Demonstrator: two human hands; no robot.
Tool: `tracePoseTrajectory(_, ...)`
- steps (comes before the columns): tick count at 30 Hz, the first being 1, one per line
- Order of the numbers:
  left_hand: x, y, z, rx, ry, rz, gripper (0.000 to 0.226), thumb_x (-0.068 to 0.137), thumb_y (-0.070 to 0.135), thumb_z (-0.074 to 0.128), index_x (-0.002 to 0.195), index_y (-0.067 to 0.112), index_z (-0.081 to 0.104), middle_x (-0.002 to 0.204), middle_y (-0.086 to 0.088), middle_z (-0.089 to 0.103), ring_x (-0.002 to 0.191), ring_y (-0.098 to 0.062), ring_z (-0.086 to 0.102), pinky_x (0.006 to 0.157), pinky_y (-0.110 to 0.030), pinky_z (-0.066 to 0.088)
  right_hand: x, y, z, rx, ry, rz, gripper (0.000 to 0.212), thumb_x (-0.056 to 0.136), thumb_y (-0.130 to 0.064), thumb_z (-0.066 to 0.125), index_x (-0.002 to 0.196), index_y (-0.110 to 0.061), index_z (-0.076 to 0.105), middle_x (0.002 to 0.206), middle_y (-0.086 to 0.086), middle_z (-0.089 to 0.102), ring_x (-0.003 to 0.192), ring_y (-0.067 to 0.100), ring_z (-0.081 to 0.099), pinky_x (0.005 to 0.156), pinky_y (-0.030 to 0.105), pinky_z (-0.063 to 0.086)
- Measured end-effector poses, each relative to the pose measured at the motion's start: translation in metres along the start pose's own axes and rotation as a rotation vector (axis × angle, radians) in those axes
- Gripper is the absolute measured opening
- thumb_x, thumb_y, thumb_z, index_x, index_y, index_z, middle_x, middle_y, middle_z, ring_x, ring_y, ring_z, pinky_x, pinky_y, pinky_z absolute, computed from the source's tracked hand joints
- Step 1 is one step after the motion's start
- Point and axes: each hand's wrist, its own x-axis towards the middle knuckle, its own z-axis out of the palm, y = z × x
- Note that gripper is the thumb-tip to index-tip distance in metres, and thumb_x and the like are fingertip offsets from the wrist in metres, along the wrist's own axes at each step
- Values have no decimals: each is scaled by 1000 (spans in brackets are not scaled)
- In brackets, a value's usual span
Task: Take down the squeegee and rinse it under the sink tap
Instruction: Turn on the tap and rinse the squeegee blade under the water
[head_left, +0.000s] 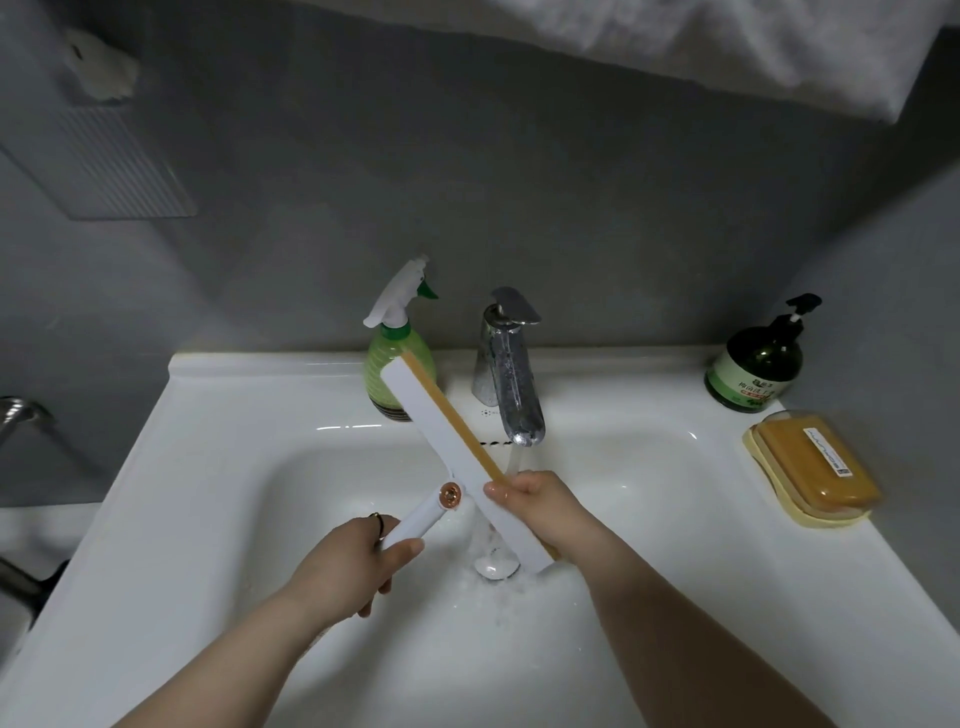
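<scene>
Wall (519, 182): grey, filling the upper half of the frame.
Sink (208, 467): white ceramic basin filling the lower half, with water splashing on its floor around the drain.
Towel (727, 41): white cloth hanging along the top right of the frame.
Squeegee (441, 431): white, with a yellow-tan rubber strip along one long edge. It is held above the basin at the centre of the frame. The blade slants from upper left, in front of the spray bottle, down to lower right above the drain. The handle (415, 525) branches off to the lower left from a copper-coloured hinge.
Left hand (348, 556): lower centre-left, fingers curled around the end of the handle with the thumb lying along it.
Right hand (540, 499): just right of centre, pinching the lower half of the blade, thumb on the white face and fingers behind the rubber edge.
Tap (511, 379): chrome, at the centre of the sink's back rim, lever up, spout pointing toward the camera.
Spray bottle (397, 358): green with a white trigger head, standing just left of the tap, partly hidden by the blade.
Pump bottle (756, 364): dark green with a black pump, at the back right corner of the sink rim.
Soap dish (831, 519): pale yellow, in front of the pump bottle, holding an amber bar of soap (815, 462).
Drain plug (493, 566): white, under the blade's lower end.
Water stream (511, 462): falling from the spout onto the rubber edge, right at the right hand's fingers.
Ring (375, 517): dark band on a left-hand finger.
</scene>
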Motion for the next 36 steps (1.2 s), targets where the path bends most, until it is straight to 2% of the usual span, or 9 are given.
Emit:
tracePoseTrajectory(3, 0, 4, 6, -30, -30, 6, 26, 90, 34, 51, 67, 24, 46, 52, 6, 54, 26, -6, 41, 45, -21, 36, -1, -2, 4, 26, 50, 0, 23, 89, -29, 52, 70, -18, 60, 65, 1, 62, 45, 6, 60, 46, 19, 46)
tracePoseTrajectory(9, 6, 7, 19, -102, -123, -27, 28, 91, 35, 48, 68, 21, 43, 46, 7, 52, 23, -8, 38, 32, -12, 31, 0, -6, 1, -59, 116, -100, 28, 92, -14, 46, 98, 9, 62, 80, 10, 56, 59, 15, 55, 61, 25, 44)
tracePoseTrajectory(11, 8, 6, 20, -120, -160, -47, 30, 91, 36, 48, 67, 20, 41, 35, 7, 50, 22, -9, 37, 33, -13, 29, -1, -3, -1, -93, 87, -62, 29, 92, -17, 47, 89, 9, 60, 80, 12, 52, 69, 18, 48, 63, 26, 38)
tracePoseTrajectory(16, 10, 6, 28, -153, -239, -56, 26, 91, 36, 47, 77, 14, 48, 27, 7, 48, 21, -7, 37, 31, -11, 30, -4, 1, -5, -25, 148, -26, 19, 85, -13, 59, 68, -10, 67, 59, -7, 51, 56, 3, 46, 50, 12, 40)
tracePoseTrajectory(20, 10, 7, 38, -205, -250, -56, 26, 91, 36, 49, 73, 17, 49, 27, 6, 48, 20, -7, 37, 31, -10, 30, -1, 4, -1, -113, 291, -5, 53, 82, -25, 60, 34, -21, 37, 39, -9, 35, 46, 13, 36, 52, 23, 33)
tracePoseTrajectory(24, 11, 6, 36, -186, -245, -44, 27, 90, 37, 49, 73, 17, 48, 27, 6, 47, 20, -8, 37, 32, -12, 31, -1, 2, -3, -317, 189, -106, 43, 91, -21, 46, 49, -17, 38, 52, -3, 37, 57, 15, 36, 49, 23, 28)
tracePoseTrajectory(27, 12, 7, 34, -153, -263, -27, 28, 91, 36, 48, 70, 17, 46, 27, 6, 47, 20, -7, 37, 32, -13, 32, -2, 3, -5, -219, 125, -114, 25, 90, -15, 49, 68, -7, 58, 62, -1, 46, 62, 12, 42, 52, 15, 32)
tracePoseTrajectory(29, 11, 8, 34, -135, -271, -17, 27, 91, 37, 48, 71, 18, 45, 30, 6, 49, 21, -7, 38, 33, -15, 33, -3, 4, -6, -117, 162, -94, 23, 85, -14, 58, 62, -16, 58, 62, -6, 52, 58, 4, 47, 48, 3, 36)
tracePoseTrajectory(36, 17, 22, 41, -126, -205, 44, 38, 91, 36, 48, 121, 13, 43, 60, 6, 55, 24, -4, 43, 34, -10, 34, -1, 3, -3, -166, 244, -82, 45, 86, -26, 56, 45, -24, 39, 41, -9, 40, 47, 8, 36, 41, 11, 31)
